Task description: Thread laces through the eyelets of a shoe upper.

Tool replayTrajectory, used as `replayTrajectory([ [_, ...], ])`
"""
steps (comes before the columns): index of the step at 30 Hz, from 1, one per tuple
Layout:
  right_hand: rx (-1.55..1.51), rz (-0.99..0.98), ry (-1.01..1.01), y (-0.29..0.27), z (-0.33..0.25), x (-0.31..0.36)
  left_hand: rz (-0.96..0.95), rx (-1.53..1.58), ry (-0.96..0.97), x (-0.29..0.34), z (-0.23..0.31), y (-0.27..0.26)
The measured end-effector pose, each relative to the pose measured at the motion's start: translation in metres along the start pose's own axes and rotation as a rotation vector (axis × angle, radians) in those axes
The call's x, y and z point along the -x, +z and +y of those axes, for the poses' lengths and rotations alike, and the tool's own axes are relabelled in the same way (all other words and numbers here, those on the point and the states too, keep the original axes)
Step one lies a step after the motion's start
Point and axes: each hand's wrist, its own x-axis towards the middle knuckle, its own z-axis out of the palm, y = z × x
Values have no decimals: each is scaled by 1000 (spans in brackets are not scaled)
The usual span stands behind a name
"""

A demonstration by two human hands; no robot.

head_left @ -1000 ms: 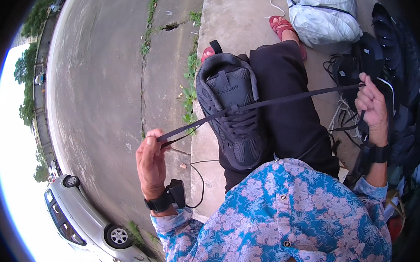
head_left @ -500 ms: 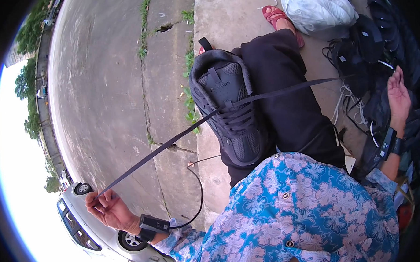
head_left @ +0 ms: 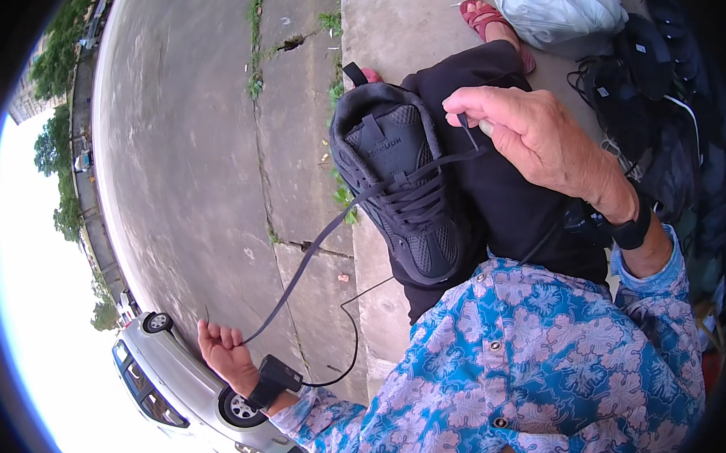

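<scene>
A black sneaker rests on my left thigh, its heel loop away from me and its toe toward my body. Its flat dark shoelace runs out of the upper eyelets to both sides. Down at the left, my left hand has curled fingers closed on one end of the lace, which hangs in a slight curve. Right of the shoe, above my right thigh, my right hand pinches the other end between thumb and forefinger. Crossed lacing shows lower on the shoe's tongue.
A pale plastic bag sits at the far right, beside my red sandal. Several dark shoes are heaped along the right. A cable leads from the left wrist device. A silver car is parked at left.
My right hand has come in from the far right to beside the shoe. My left hand has shifted slightly right and down. The lace, taut before, now sags.
</scene>
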Motion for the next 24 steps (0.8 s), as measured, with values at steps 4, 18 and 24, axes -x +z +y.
replayTrajectory([
  [4, 176, -25, -98, 9, 3, 1, 2, -730, -54, 13, -60, 62],
  [18, 507, -97, -134, 20, -4, 3, -436, -916, -35, 33, -119, 167],
  [24, 506, -126, -147, 23, -6, -4, -504, -773, 80, 35, -131, 182],
])
